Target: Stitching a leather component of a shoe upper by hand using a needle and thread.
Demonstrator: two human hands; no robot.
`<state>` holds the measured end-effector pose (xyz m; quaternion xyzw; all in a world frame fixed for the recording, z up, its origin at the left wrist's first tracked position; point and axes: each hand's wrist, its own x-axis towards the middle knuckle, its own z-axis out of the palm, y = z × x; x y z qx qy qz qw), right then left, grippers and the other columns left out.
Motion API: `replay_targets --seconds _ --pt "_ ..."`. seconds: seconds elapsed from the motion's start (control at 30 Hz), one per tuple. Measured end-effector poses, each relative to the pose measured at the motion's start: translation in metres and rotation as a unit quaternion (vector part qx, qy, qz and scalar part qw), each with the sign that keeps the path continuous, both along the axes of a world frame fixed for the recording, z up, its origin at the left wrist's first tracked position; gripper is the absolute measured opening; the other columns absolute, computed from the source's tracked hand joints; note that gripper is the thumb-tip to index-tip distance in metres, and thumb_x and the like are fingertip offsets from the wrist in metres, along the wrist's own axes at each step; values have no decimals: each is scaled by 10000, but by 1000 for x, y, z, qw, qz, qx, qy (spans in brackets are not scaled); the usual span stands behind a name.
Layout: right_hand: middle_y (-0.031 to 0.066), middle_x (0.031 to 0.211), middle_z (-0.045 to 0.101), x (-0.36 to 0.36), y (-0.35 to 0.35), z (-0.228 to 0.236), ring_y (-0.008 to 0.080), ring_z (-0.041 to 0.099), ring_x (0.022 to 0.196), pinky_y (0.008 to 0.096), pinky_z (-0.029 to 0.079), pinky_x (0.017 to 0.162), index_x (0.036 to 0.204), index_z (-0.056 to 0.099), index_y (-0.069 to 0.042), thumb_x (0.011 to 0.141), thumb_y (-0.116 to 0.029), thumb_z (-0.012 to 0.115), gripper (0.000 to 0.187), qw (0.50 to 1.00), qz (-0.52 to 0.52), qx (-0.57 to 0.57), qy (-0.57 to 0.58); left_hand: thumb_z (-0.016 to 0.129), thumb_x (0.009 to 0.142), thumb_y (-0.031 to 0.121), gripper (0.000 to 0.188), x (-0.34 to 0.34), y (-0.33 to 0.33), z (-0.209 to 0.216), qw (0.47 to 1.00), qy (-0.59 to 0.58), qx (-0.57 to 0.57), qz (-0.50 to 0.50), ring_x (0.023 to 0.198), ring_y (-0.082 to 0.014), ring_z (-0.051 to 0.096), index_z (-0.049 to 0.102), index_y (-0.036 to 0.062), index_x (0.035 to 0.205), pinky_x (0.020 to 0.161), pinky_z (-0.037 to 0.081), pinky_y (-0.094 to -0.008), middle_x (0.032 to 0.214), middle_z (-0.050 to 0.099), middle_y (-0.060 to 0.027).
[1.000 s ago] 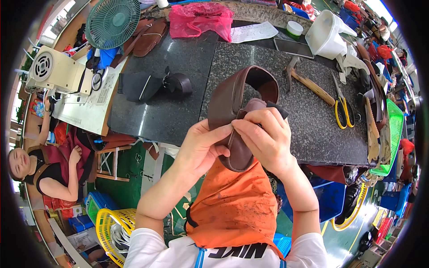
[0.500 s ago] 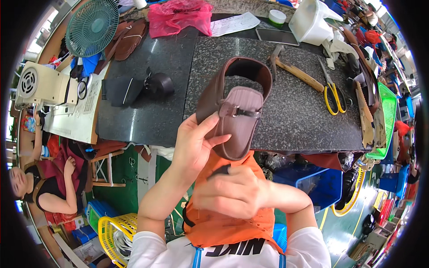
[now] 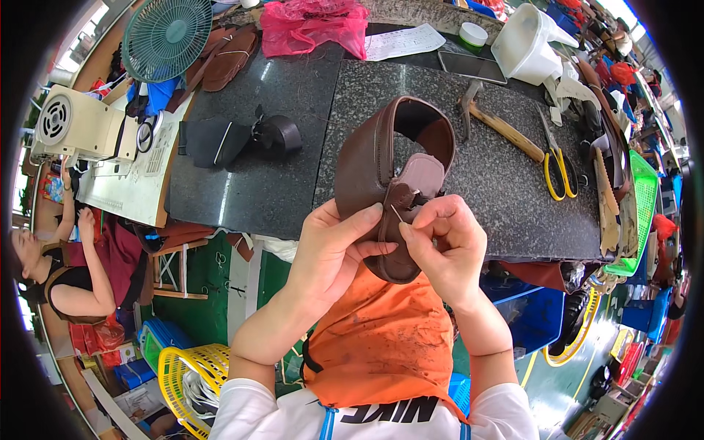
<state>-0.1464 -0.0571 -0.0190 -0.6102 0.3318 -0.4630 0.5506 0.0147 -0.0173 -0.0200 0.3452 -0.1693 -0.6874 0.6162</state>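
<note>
A brown leather shoe upper [image 3: 359, 161], open at the heel end, is held above the near edge of the stone-topped bench. Its toe points toward me and a small dark strap [image 3: 419, 197] lies across the lighter tongue. My left hand [image 3: 319, 253] grips the upper's left side, thumb on the outer leather by the seam. At the strap, my right hand [image 3: 453, 253] pinches thumb and forefinger together. A thin, pale, needle-like sliver [image 3: 397, 213] sticks out beside that thumb tip, against the leather. Exactly how the fingertips hold it is hard to see.
A hammer [image 3: 506, 133] and yellow-handled scissors [image 3: 556, 160] lie right of the shoe upper. Black leather pieces [image 3: 220, 143] rest at left. Behind are a pink plastic bag [image 3: 314, 28] and a white jug [image 3: 532, 45]. Another person [image 3: 84, 275] sits at left by a beige machine [image 3: 81, 128].
My right hand has risen from in front of the apron to the strap and now pinches there. The shoe upper has tilted and shifted slightly right and down in my left hand.
</note>
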Motion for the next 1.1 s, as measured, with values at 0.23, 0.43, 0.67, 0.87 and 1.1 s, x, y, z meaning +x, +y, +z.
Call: replay_targets --seconds 0.23,0.43,0.67,0.87,1.1 --pt "-42 650 553 -2 0 2 -18 443 569 172 336 497 897 518 -63 849 22 636 153 1000 13 -22 16 612 906 77 209 -1 2 -1 1000 -9 -3 9 863 -204 688 615 9 1103 707 602 -344 1016 682 -117" --pt "-56 682 528 -4 2 13 -13 441 598 168 345 527 901 510 -60 865 21 602 128 996 59 68 9 615 894 43 209 -6 4 -1 998 -45 -27 34 894 -208 683 615 -6 1097 762 596 -354 1042 677 -130" --pt "-23 744 556 -7 4 5 -4 496 611 176 378 541 920 516 -48 826 81 589 176 996 61 -39 48 610 890 21 210 -12 7 0 992 -103 -56 55 914 -215 681 612 -20 1096 798 584 -361 1061 673 -142" --pt "-22 770 570 -10 3 -3 1 516 611 177 387 540 907 527 -40 812 101 587 180 997 73 -34 -21 604 894 26 210 -8 8 2 996 -65 -53 41 923 -223 680 611 -16 1100 797 588 -366 1065 672 -147" --pt "-29 770 573 -9 5 4 2 525 636 174 385 539 913 526 -52 826 95 565 175 997 80 -2 -20 603 899 40 209 -6 10 2 997 -46 -46 36 923 -230 680 613 -16 1100 790 590 -378 1063 672 -146"
